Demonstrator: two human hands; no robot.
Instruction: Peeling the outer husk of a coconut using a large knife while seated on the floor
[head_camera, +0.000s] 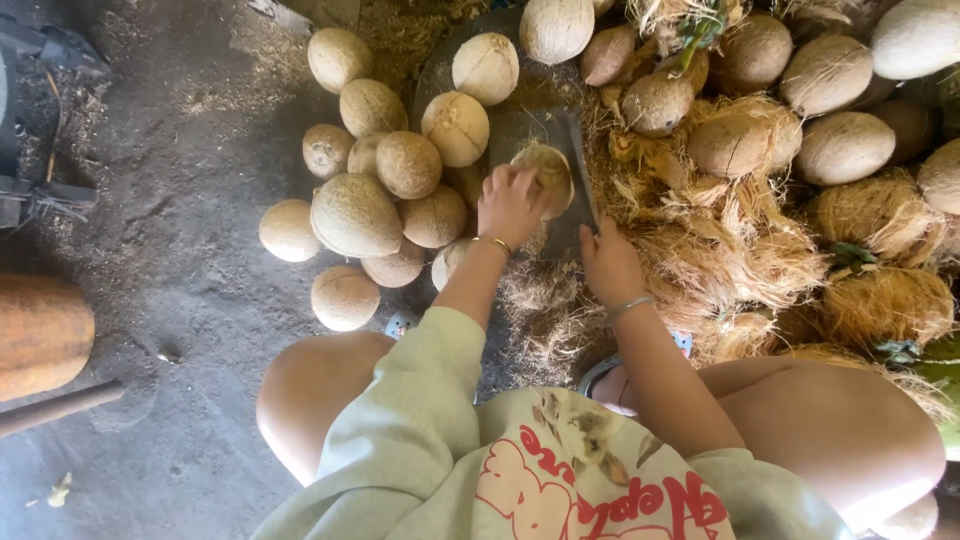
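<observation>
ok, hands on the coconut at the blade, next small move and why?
Probably press the coconut down along the flat blade. The left hand grips it against the blade, the right hand braces at the blade's lower edge, and loose fibre lies below, so some husk likely remains to trim.

floor: dark grey packed dirt (180, 250) | light: soft daylight | left edge: orange rounded object (40, 335)

Soft daylight fills the picture, with no hard shadows. The pale coconuts (915, 35) at the top right look very bright. The dark ground (170, 230) is dimmer. Everything looks sharp, but the edges bend a little.
</observation>
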